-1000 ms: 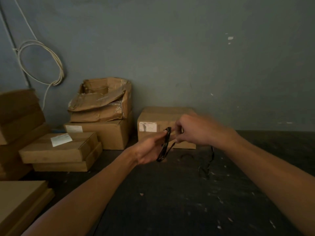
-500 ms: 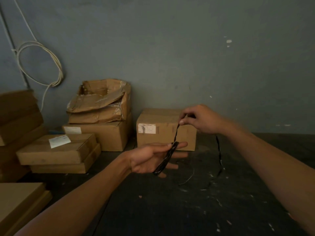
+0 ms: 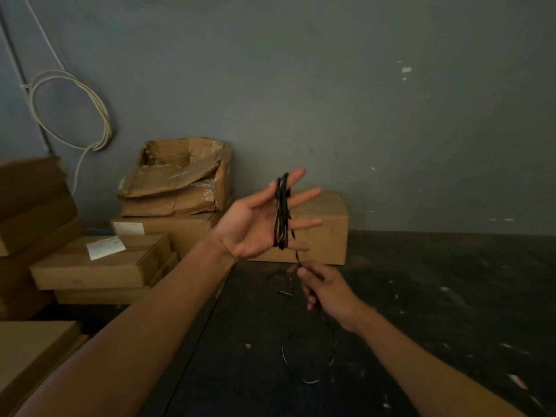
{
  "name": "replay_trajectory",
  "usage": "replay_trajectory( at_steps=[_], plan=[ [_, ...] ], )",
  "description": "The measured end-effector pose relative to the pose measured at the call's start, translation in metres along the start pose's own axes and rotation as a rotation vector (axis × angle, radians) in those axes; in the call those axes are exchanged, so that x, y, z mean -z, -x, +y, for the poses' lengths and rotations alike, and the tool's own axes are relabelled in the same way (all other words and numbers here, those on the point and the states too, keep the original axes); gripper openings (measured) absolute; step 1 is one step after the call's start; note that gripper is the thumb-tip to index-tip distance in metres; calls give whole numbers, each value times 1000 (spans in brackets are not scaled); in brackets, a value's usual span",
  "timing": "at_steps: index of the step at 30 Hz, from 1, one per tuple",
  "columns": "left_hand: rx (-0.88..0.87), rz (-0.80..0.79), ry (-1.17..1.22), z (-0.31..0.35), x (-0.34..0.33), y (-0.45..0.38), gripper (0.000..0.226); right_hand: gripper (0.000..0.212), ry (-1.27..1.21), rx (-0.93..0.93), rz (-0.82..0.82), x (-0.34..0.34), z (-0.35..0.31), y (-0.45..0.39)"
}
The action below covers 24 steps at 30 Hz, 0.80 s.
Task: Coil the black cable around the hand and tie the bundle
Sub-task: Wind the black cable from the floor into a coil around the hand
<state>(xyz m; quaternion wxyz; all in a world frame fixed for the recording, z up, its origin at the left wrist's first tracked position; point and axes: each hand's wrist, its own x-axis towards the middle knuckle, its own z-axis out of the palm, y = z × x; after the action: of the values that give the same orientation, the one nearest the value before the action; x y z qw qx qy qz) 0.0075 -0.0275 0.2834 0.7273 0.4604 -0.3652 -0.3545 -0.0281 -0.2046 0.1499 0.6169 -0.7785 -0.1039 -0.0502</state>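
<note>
Cable (image 3: 281,213) sits coiled round fingers of left hand (image 3: 258,222), palm up, fingers spread wide, w/ cardboard box (image 3: 325,230) behind it. Right hand (image 3: 326,288) at 5 o'clock of left pinches loose strand; rest trails down to dark floor (image 3: 436,311), 6 o'clock.

We see a black cable (image 3: 281,212), brown cardboard boxes (image 3: 99,261), a cream wire loop (image 3: 69,109) and a grey-blue wall (image 3: 331,100).
</note>
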Motion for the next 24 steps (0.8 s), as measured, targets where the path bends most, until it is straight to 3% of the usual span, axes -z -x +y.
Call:
replay_trajectory(
  at_steps=[11,17,24],
  plan=[
    [-87,370,-29,-7,35,-3,47,24,23,-48,-185,-50,-23,26],
    [-72,476,-138,-32,49,5,37,26,381,61,-176,-40,-61,26],
    [-5,455,-206,-46,44,15,38,7,657,148,-55,3,-110,5]
  ],
)
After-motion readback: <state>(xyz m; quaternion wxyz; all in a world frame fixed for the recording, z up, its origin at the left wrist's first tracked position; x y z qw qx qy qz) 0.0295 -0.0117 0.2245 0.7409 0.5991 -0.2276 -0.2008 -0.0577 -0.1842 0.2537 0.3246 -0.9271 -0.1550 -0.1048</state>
